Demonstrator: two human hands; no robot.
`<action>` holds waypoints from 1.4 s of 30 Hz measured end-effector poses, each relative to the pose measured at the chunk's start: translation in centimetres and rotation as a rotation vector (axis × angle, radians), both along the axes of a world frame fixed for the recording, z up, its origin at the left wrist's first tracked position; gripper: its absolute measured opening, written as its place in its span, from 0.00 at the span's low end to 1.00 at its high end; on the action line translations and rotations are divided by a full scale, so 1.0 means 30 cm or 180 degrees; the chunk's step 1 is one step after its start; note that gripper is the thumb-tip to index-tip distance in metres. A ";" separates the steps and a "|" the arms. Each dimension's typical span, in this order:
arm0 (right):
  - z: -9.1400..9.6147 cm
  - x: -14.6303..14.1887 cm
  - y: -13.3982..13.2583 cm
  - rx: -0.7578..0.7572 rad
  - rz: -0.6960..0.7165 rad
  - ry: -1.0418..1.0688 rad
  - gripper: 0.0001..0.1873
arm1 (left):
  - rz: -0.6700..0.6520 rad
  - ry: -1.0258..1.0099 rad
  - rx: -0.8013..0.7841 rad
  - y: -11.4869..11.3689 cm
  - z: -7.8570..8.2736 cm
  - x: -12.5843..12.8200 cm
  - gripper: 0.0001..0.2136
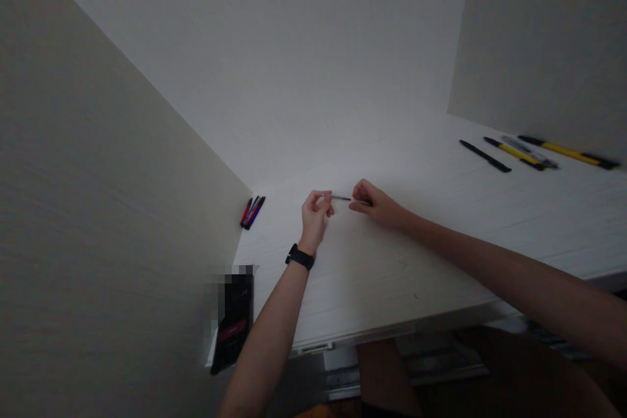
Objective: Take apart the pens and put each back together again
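Leftmost, a plain pale wall (122, 222) runs down to the side of a white desk (372, 274), and at the near left corner lies a dark package (235, 313) with a reddish patch low on its front, part of it blurred into square blocks. Farther back, close to the wall, a red pen (246, 211) and a blue pen (255, 212) lie side by side at a slant in a tight little bunch; whatever else is in it is too small to make out. Next comes the left forearm, reaching in from the bottom with a black wristwatch (300, 257) on the wrist, and the left hand (319, 204) pinches a slim pen piece (339, 196) between thumb and fingers. That piece lies almost level above the middle of the desk, its dark end pointing right into the narrow space between the hands. Just beside that end, the right hand (365, 199) has its fingers curled round a small dark piece (364, 202), mostly hidden; whether the two parts touch, I cannot tell. The right forearm stretches away to the lower right. Well apart, toward the back right, lie four more pens in a loose slanting row: a black pen (484, 156), a yellow-and-black pen (514, 153), a clear pen (526, 149) close against it, and a second yellow-and-black pen (568, 150) nearest the right wall (548, 39).
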State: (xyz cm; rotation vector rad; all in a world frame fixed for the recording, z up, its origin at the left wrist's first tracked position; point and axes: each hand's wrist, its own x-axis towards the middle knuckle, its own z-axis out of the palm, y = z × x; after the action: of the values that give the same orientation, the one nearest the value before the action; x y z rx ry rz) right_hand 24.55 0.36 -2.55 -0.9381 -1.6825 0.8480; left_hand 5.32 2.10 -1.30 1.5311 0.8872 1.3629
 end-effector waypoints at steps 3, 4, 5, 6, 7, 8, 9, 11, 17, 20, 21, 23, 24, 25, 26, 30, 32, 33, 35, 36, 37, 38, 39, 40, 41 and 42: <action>-0.005 -0.004 -0.001 0.0024 -0.0201 -0.0020 0.15 | -0.0054 -0.0045 -0.0168 -0.005 -0.002 0.010 0.19; -0.004 -0.005 -0.002 0.0015 -0.0227 -0.0041 0.14 | -0.0076 -0.0098 -0.0214 -0.010 -0.004 0.017 0.19; -0.001 -0.006 -0.004 0.0006 -0.0229 -0.0074 0.13 | -0.0088 -0.0172 -0.0243 -0.015 -0.006 0.025 0.18; 0.003 -0.007 -0.006 0.0003 -0.0221 -0.0115 0.12 | -0.0094 -0.0254 -0.0255 -0.020 -0.010 0.033 0.18; 0.008 -0.008 -0.009 0.0011 -0.0209 -0.0163 0.12 | -0.0089 -0.0338 -0.0256 -0.025 -0.014 0.040 0.18; 0.013 -0.009 -0.012 0.0031 -0.0204 -0.0204 0.11 | -0.0074 -0.0417 -0.0253 -0.029 -0.017 0.045 0.18; 0.018 -0.010 -0.016 0.0058 -0.0198 -0.0239 0.11 | -0.0056 -0.0487 -0.0258 -0.032 -0.020 0.049 0.17; 0.025 -0.010 -0.022 0.0120 -0.0176 -0.0289 0.10 | -0.0050 -0.0618 -0.0338 -0.034 -0.023 0.052 0.17; 0.022 -0.006 -0.029 0.0024 0.0082 -0.0288 0.15 | -0.0140 -0.1148 -0.0712 -0.035 -0.007 0.049 0.15; 0.013 -0.007 -0.022 -0.0066 0.0141 -0.0125 0.14 | -0.0179 -0.1337 -0.0741 -0.033 -0.005 0.053 0.13; 0.009 -0.007 -0.018 -0.0042 0.0086 -0.0077 0.13 | -0.0179 -0.1367 -0.0748 -0.032 -0.007 0.053 0.12; 0.003 -0.008 -0.010 0.0038 -0.0073 -0.0021 0.14 | -0.0173 -0.1362 -0.0761 -0.029 -0.011 0.052 0.11; 0.001 -0.007 -0.007 0.0064 -0.0137 -0.0008 0.15 | -0.0180 -0.1331 -0.0767 -0.028 -0.014 0.052 0.10; 0.001 -0.006 -0.005 0.0069 -0.0166 0.0007 0.14 | -0.0185 -0.1293 -0.0768 -0.028 -0.016 0.050 0.10; 0.002 -0.005 -0.004 0.0060 -0.0156 0.0035 0.14 | -0.0187 -0.1251 -0.0764 -0.028 -0.017 0.049 0.11; 0.013 0.001 -0.012 0.0047 -0.0084 0.0042 0.12 | -0.0141 -0.1078 -0.0742 -0.031 -0.017 0.045 0.12; 0.018 0.002 -0.017 0.0083 -0.0122 -0.0031 0.12 | -0.0130 -0.1004 -0.0732 -0.031 -0.015 0.045 0.11; 0.020 0.001 -0.018 0.0098 -0.0138 -0.0061 0.12 | -0.0126 -0.0979 -0.0717 -0.031 -0.015 0.045 0.11; 0.021 -0.002 -0.018 0.0113 -0.0158 -0.0105 0.13 | -0.0073 -0.0963 -0.0654 -0.028 -0.015 0.047 0.12; 0.021 -0.004 -0.017 0.0109 -0.0151 -0.0118 0.14 | -0.0005 -0.0966 -0.0611 -0.026 -0.016 0.048 0.12; 0.020 -0.007 -0.015 0.0095 -0.0126 -0.0117 0.14 | 0.0106 -0.0976 -0.0567 -0.022 -0.018 0.049 0.12; 0.018 -0.010 -0.012 0.0066 -0.0074 -0.0100 0.14 | 0.0257 -0.0993 -0.0529 -0.018 -0.020 0.049 0.13; 0.015 -0.012 -0.010 0.0024 0.0009 -0.0071 0.16 | 0.0432 -0.1014 -0.0502 -0.013 -0.023 0.048 0.14; 0.012 -0.015 -0.007 -0.0024 0.0103 -0.0024 0.18 | 0.0617 -0.1040 -0.0482 -0.008 -0.026 0.047 0.15; 0.009 -0.016 -0.004 -0.0079 0.0199 0.0029 0.21 | 0.0792 -0.1064 -0.0465 -0.002 -0.029 0.045 0.16; 0.006 -0.016 -0.001 -0.0135 0.0284 0.0082 0.22 | 0.0945 -0.1087 -0.0445 0.002 -0.032 0.042 0.17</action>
State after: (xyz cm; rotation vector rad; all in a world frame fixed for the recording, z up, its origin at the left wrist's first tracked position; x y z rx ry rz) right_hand 24.08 0.32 -2.35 -0.8823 -1.7003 0.9548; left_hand 6.58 2.17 -2.25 1.0470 0.9932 1.6750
